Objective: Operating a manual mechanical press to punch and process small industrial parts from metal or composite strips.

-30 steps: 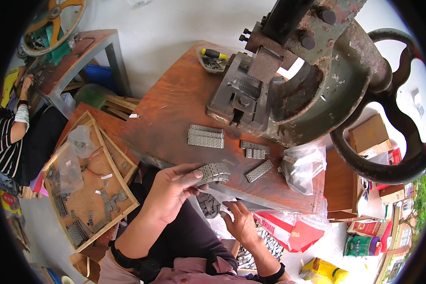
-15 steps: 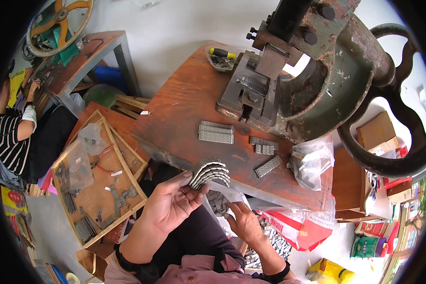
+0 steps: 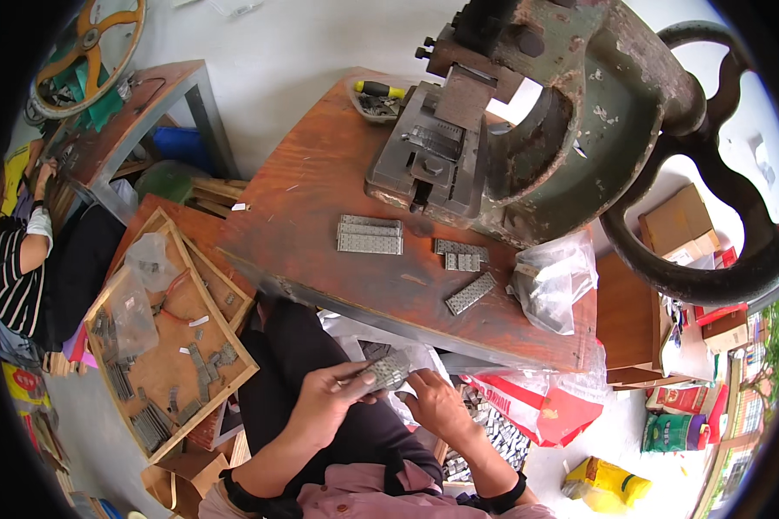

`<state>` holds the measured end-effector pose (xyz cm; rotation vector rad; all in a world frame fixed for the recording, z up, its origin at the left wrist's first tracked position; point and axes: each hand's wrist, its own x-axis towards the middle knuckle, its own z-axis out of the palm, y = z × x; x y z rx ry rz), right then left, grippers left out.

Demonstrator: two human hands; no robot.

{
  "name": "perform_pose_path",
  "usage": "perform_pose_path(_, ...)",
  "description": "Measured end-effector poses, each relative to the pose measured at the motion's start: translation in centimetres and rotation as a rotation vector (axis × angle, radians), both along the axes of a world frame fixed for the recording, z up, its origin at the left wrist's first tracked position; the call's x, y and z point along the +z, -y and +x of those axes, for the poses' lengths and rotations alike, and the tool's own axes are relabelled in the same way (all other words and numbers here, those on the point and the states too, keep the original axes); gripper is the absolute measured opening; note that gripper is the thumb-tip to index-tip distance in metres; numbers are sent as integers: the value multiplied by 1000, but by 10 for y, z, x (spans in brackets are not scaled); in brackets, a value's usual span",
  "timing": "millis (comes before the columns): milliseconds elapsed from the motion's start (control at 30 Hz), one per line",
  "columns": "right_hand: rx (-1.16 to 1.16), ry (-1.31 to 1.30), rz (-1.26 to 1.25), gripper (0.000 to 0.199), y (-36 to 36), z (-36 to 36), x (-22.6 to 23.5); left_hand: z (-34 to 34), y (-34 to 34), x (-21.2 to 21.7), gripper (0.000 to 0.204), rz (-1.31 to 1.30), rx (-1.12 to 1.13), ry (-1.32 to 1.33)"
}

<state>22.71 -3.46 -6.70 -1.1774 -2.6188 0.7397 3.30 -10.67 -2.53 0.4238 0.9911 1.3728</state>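
Observation:
My left hand [image 3: 325, 405] is closed around a bundle of grey segmented metal strips [image 3: 389, 370], held over my lap in front of the table edge. Close against the bundle's right end, my right hand [image 3: 440, 402] has its fingers curled and pinched together. What lies between those fingertips is too small to make out. On the brown table [image 3: 294, 203] lie similar metal strips: a flat group [image 3: 370, 234], a smaller pair [image 3: 461, 253] and a single slanted strip [image 3: 471, 293].
A green hand press [image 3: 571, 164] with a big black wheel [image 3: 710, 285] fills the right. A clear bag [image 3: 556, 285] sits on the table. At left is a wooden tray [image 3: 234, 381] with metal pieces. Many small metal parts [image 3: 500, 441] lie below my right hand. Another person [image 3: 22, 268] works far left.
The metal strips have been lowered and straightened from a curved fan. My right hand has risen from the bag below up to the strips. The view has shifted slightly.

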Motion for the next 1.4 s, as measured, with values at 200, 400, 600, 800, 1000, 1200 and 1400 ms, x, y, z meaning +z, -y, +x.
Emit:
perform_pose_path(200,110,209,-146,34,3,8,4,33,-17,-101,21,-58,-200,-1118)
perform_pose_path(400,22,-178,-231,20,-4,-35,18,17,-2,-99,16,76,21,-1089)
perform_pose_path(600,311,-430,-148,22,-3,-163,21,-40,72,-72,16,-181,213,-660)
perform_pose_path(800,586,-376,-43,54,26,-350,-29,-74,167,-47,16,-458,607,-242)
perform_pose_path(1000,528,14,324,78,35,-441,-69,-92,218,-36,17,-576,736,-342)
perform_pose_path(1200,589,159,292,78,30,-449,-54,-113,212,-40,18,-558,740,-237)
perform_pose_path(1400,479,-198,96,50,27,-402,-25,-108,194,-38,19,-403,743,-280)
